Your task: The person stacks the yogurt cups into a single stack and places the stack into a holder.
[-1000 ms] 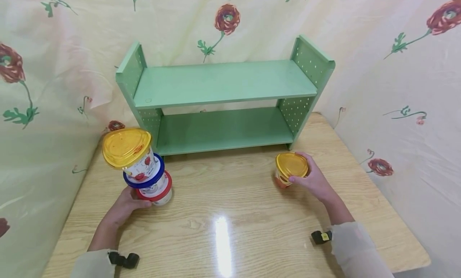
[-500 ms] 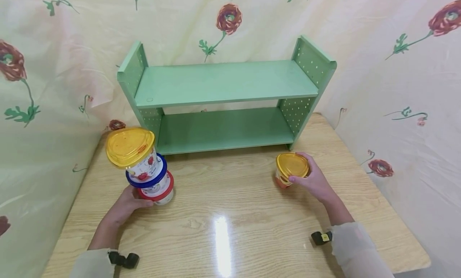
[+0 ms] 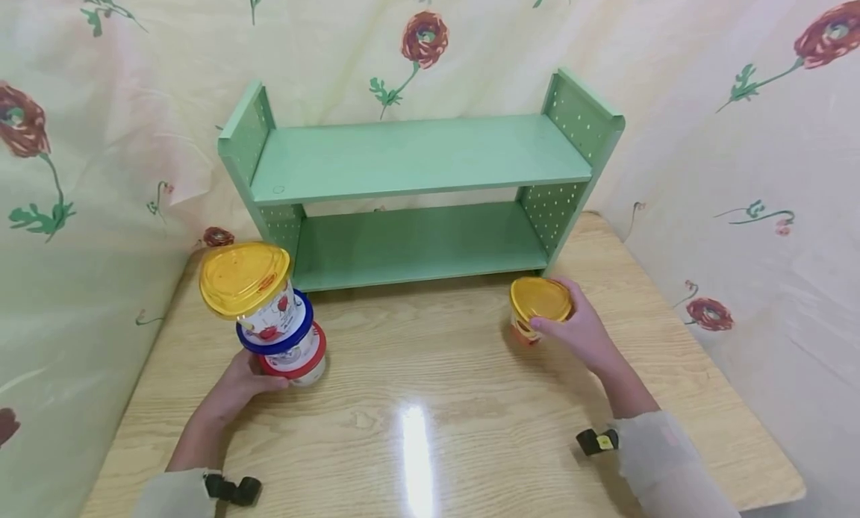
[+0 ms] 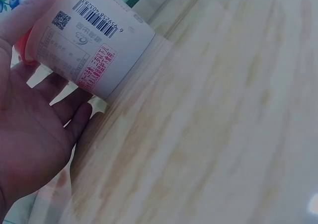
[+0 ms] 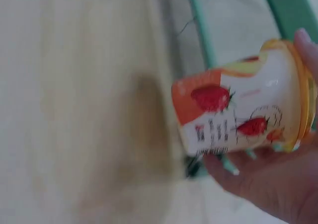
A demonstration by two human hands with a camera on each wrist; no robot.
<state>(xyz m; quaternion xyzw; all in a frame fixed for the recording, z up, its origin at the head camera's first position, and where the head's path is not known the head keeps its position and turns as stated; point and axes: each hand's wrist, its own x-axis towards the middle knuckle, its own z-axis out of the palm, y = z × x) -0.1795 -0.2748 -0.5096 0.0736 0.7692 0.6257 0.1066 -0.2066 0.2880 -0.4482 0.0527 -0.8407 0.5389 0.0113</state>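
On the left of the head view, three tubs stand in a leaning stack. A yellow-lidded tub (image 3: 269,320) is on top, a blue-lidded tub (image 3: 293,348) in the middle and a red-lidded tub (image 3: 314,373) at the bottom. My left hand (image 3: 238,387) grips the bottom tub, whose barcode side (image 4: 94,40) faces the left wrist camera. At the right, my right hand (image 3: 581,328) holds another yellow-lidded tub (image 3: 540,300) by its lid and side. In the right wrist view, this strawberry-printed tub (image 5: 243,102) appears lifted above the table, with a shadow beneath.
A green two-tier shelf (image 3: 416,160) stands at the back of the wooden table (image 3: 403,354), with nothing on its two boards. Flower-patterned sheeting (image 3: 322,55) covers the walls behind and on both sides. Light glares off the table's front middle.
The tub in my right hand has risen slightly and moved a little left and away from me. The left stack has shifted a little right, still in my left hand's grip.
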